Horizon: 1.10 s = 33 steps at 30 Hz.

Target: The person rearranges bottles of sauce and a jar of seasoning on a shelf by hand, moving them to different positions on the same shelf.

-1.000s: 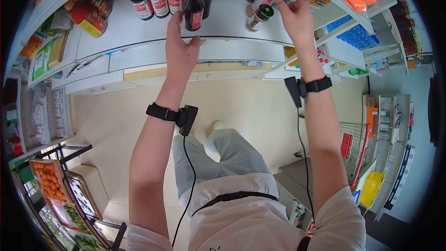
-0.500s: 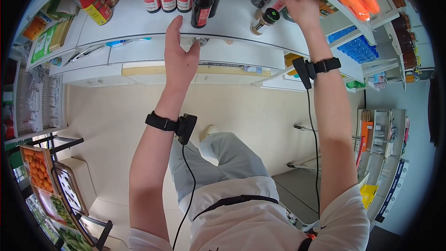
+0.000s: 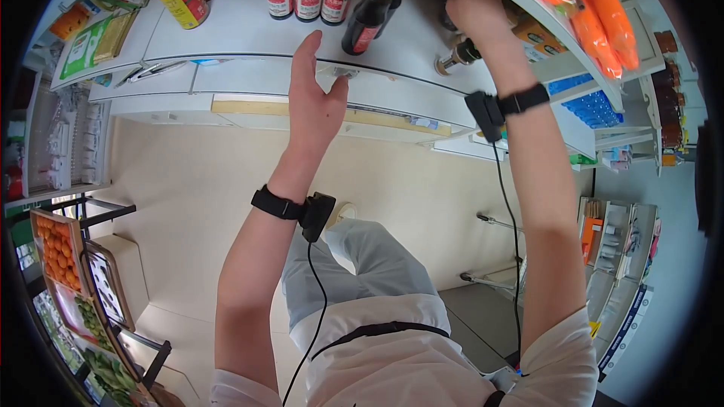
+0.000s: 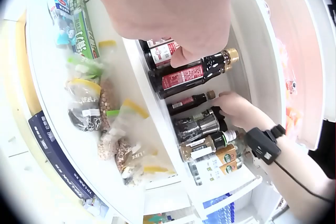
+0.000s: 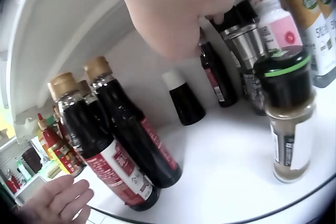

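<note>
Left hand (image 3: pixel 317 102) hovers, fingers released, near shelf edge (image 3: pixel 241 56); right hand (image 3: pixel 479 13) is beyond it, grip I cannot tell.

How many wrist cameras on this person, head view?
2: left camera, strapped behind the left hand; right camera, strapped behind the right hand. Neither is hidden.

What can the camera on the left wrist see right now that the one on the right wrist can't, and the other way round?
Only the left wrist view: a lower level with bagged dry goods, a green box and a long dark blue box.

Only the right wrist view: a dark bottle with a white cap and red bottles.

Both: the left hand, the right hand, gold-capped dark bottles and a jar with a black-and-green cap.
</note>
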Available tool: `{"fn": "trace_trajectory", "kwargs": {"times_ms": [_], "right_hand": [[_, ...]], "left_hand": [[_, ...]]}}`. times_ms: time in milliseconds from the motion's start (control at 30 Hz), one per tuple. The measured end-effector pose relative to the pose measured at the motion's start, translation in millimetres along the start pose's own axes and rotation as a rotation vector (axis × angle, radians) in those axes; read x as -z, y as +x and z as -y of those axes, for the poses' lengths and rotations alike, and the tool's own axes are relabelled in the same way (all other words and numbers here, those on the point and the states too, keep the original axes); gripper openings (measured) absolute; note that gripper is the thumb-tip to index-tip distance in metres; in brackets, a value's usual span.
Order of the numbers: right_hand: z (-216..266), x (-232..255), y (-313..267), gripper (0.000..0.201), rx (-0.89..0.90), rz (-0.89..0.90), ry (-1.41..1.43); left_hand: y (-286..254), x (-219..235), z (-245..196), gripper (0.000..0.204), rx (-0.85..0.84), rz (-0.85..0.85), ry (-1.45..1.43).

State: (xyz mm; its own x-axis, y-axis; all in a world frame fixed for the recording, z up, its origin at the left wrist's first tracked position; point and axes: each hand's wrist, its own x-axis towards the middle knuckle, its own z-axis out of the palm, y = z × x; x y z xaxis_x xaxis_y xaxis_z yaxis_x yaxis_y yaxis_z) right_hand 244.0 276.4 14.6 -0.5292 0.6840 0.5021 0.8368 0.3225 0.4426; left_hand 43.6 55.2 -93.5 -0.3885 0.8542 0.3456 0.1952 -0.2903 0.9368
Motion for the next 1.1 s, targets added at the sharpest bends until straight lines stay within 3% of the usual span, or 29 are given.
{"fn": "trace_trajectory", "kwargs": {"times_ms": [167,233,367,467,533,767,900,1000,1100], "right_hand": [[-7,0,30,0.042,0.052,-0.072,0.289],[-12,6,19,0.045,0.068,-0.389,0.566],[-42,-32,16,0.051,0.015,-0.312,0.725],[-60,-59,7,0.044,-0.052,-0.195,0.314],[-62,-59,6,0.044,-0.032,-0.195,0.319],[-19,0,4,0.04,0.098,-0.208,0.356],[-1,35,-12,0.041,0.148,-0.127,0.189],[9,62,-31,0.039,0.083,0.011,0.484],[19,81,-44,0.036,0.021,0.027,0.586]], "left_hand": [[-5,22,-8,0.071,0.01,-0.002,0.063],[-5,30,-7,0.072,0.017,0.001,0.057],[0,36,0,0.072,0.032,0.002,0.058],[6,31,0,0.072,0.043,0.015,0.055],[9,27,-1,0.072,0.049,0.029,0.052],[14,18,-4,0.07,0.037,0.066,0.035],[16,15,-2,0.071,0.048,0.091,0.005],[18,14,-4,0.07,0.06,0.109,-0.011],[19,14,-6,0.069,0.072,0.124,-0.015]]}}
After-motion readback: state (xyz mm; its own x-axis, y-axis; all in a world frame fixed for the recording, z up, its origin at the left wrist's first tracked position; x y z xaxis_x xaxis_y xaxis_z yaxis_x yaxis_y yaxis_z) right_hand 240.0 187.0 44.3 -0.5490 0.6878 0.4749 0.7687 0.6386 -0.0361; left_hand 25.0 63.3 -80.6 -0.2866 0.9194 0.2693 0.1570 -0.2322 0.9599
